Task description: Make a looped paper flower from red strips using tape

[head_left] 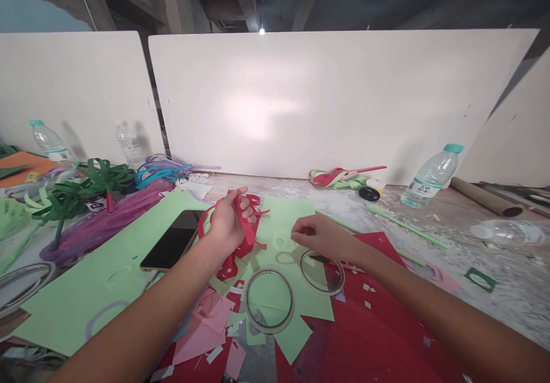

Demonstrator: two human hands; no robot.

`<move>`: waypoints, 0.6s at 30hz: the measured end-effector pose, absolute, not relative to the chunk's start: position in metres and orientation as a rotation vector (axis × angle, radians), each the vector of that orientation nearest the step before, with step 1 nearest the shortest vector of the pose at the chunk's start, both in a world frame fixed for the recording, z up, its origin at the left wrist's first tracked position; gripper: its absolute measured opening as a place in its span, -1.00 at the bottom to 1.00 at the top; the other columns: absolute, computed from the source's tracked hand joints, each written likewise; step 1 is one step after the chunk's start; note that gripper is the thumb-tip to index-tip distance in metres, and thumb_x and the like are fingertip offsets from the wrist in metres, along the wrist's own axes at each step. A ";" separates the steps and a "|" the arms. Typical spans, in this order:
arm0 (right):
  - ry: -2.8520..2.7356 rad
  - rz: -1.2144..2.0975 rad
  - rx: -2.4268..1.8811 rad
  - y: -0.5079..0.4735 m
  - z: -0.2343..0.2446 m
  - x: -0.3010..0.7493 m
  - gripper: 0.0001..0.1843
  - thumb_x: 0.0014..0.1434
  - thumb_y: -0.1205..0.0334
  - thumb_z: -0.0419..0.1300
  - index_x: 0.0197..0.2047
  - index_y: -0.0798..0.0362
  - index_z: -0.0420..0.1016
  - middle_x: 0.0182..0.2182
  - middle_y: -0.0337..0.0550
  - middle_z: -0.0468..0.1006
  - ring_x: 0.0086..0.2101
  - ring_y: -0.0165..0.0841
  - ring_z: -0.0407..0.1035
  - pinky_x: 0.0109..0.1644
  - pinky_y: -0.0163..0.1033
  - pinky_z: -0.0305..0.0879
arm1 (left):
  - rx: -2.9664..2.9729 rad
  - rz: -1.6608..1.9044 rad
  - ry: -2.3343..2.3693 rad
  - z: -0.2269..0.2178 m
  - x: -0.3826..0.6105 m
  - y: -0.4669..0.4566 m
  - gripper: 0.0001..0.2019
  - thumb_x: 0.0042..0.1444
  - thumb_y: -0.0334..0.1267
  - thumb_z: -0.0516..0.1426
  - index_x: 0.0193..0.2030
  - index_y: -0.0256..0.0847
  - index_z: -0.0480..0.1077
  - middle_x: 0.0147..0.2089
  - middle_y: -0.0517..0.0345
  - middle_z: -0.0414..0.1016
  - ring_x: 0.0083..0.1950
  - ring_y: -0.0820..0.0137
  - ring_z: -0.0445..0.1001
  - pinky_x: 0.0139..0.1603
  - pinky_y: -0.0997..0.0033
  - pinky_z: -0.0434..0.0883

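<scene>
My left hand point(227, 222) is wrapped round a red paper strip point(248, 231), part of which hangs below the fingers. More curled red strips lie around and under that hand. To the right, my right hand point(317, 235) is closed with bent fingers over a light green paper sheet point(287, 208); whatever its fingertips pinch, if anything, I cannot make out. Just under it lies a tape roll point(342, 280). Another tape roll point(293, 308) rests nearer to me, between my forearms. A dark-screened phone point(169, 245) sits left of my left hand.
Red sheets point(365, 331) and pink paper scraps point(201, 337) cover the near table. Water bottles, including one point(432, 176) at the right, stand by the white board point(326, 102). A cardboard tube point(485, 196) lies far right, and green paper tassels point(105, 176) at left.
</scene>
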State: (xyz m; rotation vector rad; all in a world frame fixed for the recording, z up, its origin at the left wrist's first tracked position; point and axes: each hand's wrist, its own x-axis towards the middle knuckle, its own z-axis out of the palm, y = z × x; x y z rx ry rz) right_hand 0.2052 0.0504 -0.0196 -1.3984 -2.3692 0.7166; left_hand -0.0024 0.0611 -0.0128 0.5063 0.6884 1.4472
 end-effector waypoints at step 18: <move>-2.907 0.514 -0.917 -0.035 -0.024 0.179 -0.92 0.14 0.23 0.16 -0.36 0.04 0.42 -0.36 -0.17 0.42 -0.39 -0.37 0.28 -0.41 -0.29 0.04 | 0.604 1.657 0.708 -0.008 -0.007 0.061 -0.78 0.03 -0.46 -0.02 -0.18 -0.20 0.28 -0.61 0.32 0.12 -0.66 0.52 0.12 -0.66 0.54 0.13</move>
